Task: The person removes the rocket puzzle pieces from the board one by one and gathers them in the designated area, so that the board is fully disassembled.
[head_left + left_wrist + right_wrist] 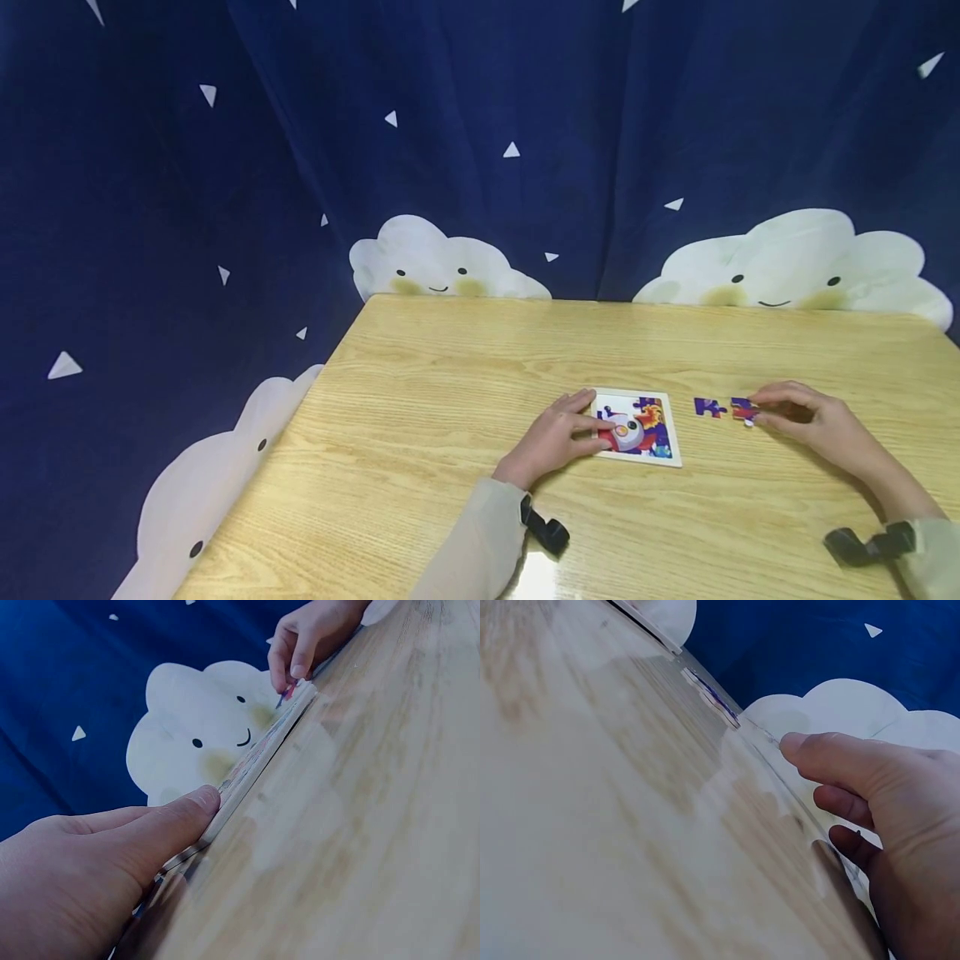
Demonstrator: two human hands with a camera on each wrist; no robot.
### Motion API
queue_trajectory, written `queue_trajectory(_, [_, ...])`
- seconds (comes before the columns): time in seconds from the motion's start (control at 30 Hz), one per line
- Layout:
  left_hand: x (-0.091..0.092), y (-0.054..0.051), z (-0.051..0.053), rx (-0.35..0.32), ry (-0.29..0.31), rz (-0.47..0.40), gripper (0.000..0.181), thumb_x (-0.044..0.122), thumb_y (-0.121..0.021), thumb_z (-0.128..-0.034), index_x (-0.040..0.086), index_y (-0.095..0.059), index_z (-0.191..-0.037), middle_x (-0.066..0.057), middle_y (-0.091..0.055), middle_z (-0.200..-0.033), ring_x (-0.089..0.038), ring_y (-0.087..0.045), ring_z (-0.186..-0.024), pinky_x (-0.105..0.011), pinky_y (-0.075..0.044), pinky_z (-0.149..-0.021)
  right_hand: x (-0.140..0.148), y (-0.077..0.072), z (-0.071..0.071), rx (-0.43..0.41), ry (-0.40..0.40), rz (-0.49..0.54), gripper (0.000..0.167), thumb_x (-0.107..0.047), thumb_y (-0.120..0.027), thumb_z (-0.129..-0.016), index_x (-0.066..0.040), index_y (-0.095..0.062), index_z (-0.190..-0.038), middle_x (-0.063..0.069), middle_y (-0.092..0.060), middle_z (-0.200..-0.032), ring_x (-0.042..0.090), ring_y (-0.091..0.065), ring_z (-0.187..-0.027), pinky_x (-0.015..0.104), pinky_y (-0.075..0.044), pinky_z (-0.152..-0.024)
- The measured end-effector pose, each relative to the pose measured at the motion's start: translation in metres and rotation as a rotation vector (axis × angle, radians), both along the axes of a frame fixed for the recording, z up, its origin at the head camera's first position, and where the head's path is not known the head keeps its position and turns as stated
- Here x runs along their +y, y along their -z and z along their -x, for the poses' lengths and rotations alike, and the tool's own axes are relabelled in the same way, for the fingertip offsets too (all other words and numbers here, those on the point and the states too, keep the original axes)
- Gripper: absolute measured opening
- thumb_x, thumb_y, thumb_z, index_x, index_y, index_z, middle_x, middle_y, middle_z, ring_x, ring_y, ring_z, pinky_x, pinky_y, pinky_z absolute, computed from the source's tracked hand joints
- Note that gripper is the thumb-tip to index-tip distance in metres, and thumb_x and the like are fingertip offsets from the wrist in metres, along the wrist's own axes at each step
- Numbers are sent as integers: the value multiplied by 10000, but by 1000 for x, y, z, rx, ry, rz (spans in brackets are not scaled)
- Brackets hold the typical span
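Observation:
A white-framed puzzle board (677,442), partly filled with a colourful picture, lies flat on the table. My left hand (551,437) rests on its left side, fingers extended over the edge; in the left wrist view the left thumb (176,821) lies on the board's rim (244,787). To the right of the board, my right hand (825,421) pinches a red and purple puzzle piece (742,407) by its right side. A purple piece (705,407) lies just left of that one. In the right wrist view the right hand (900,795) shows, but its held piece is not distinguishable.
The wooden table (420,400) extends around the board and pieces. A dark blue curtain (450,67) with white triangles and smiling clouds hangs behind the table and along its left side. Black straps with small devices sit at both sleeve cuffs.

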State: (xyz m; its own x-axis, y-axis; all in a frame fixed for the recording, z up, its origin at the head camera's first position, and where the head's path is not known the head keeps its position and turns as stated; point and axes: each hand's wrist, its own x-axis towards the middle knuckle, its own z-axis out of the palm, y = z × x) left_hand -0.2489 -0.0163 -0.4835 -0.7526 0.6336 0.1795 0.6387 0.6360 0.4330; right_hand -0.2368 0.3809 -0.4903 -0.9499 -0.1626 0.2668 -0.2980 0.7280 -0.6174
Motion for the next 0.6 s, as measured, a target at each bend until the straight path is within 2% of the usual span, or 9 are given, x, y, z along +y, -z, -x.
queue_trajectory(0.13, [0,-1,1,5,1,7,354,437,-637,-924,315,-671,-1255,-75,-373,-1577,-183,-307,-1494,-350,-227,-1257,1,0,0,10,4,-24,271,-238,-720,-896,-170,-693,-1156,-401,-466,-1098,-268,-389,-978,-5,-293,-757])
queue_trajectory(0.37, [0,-2,1,10,1,15,362,446,-635,-920,314,-671,-1255,-74,-374,-1576,-191,-314,-1492,-354,-233,-1255,2,3,2,48,-12,-39,249,-193,-716,-897,-157,-700,-1143,-421,-451,-1109,-279,-373,-997,-11,-314,-762])
queue_trajectory(0.6, [0,0,1,15,-2,16,359,444,-637,-920,314,-673,-1252,-77,-381,-1572,-186,-316,-1490,-350,-233,-1254,3,6,4,62,-15,-32,231,-202,-719,-895,-186,-708,-1125,-222,-572,-1101,-295,-340,-1033,-76,-229,-786])
